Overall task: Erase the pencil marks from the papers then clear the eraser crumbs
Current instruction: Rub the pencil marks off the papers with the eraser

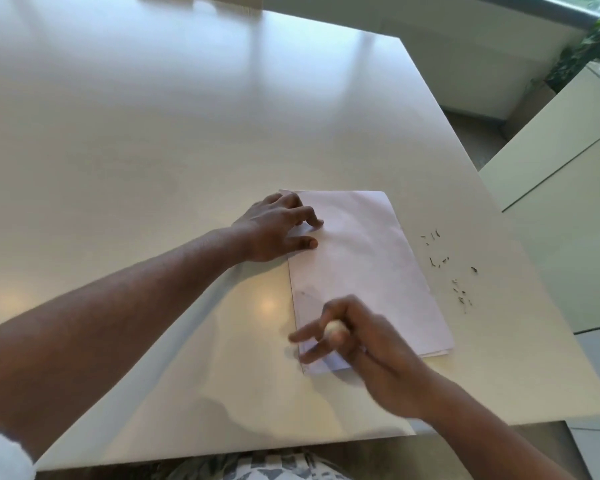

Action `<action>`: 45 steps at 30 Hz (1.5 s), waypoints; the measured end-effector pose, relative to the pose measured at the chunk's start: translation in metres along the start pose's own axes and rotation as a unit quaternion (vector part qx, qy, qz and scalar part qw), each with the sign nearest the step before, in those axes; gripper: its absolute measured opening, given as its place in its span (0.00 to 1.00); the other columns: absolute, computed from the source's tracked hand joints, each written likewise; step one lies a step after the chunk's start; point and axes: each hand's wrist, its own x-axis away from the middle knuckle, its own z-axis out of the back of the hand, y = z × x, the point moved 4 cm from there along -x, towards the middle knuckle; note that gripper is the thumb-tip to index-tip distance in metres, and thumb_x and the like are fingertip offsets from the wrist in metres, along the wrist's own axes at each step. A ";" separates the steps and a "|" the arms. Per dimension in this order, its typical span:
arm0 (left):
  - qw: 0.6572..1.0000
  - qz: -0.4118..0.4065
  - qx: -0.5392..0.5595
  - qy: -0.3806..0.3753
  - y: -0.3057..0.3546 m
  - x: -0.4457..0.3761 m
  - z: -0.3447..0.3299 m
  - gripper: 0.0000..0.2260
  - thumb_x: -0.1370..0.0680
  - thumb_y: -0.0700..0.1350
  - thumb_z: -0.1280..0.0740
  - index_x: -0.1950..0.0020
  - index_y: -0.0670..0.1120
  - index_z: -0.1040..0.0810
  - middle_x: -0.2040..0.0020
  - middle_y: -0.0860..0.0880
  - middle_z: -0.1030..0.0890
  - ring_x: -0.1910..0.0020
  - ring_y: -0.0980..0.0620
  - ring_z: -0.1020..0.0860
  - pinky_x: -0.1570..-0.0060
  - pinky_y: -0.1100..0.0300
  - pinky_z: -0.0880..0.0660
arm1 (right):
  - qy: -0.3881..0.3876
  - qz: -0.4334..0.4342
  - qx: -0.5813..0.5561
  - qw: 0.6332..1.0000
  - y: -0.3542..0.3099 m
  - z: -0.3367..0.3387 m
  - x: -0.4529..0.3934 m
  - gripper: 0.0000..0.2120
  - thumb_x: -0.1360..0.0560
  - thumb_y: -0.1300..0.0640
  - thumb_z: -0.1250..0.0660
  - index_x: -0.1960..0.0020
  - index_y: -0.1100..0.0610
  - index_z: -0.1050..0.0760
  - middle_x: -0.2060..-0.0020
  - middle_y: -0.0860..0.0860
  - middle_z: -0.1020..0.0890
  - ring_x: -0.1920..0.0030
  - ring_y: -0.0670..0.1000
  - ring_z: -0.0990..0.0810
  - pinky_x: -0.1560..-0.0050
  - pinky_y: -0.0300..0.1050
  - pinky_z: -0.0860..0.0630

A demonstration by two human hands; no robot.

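**Eraser working the near-left corner**

Right hand (357,341) is gripping the eraser (334,330) over the papers (361,265), whose long axis is running away from the grip. Left hand (278,230) is pressing the far-left edge, fingers spread. Crumbs (458,289) are lying rightward, nearer the right hand.

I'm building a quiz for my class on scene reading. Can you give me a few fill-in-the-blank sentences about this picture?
1. The left hand presses on the stack of ____.
2. The right hand grips a pale ____.
3. The dark crumbs lie on the table to the ____ of the stack.

Missing words: papers; eraser; right
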 end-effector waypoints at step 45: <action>0.991 0.080 -0.016 0.108 0.017 0.024 -0.017 0.18 0.16 0.58 0.36 0.25 0.63 0.25 0.34 0.54 0.29 0.32 0.48 0.34 0.31 0.48 0.36 | 0.013 0.091 0.183 0.979 0.003 0.009 0.061 0.14 0.15 0.56 0.41 0.38 0.63 0.22 0.35 0.49 0.17 0.28 0.46 0.24 0.36 0.45 0.21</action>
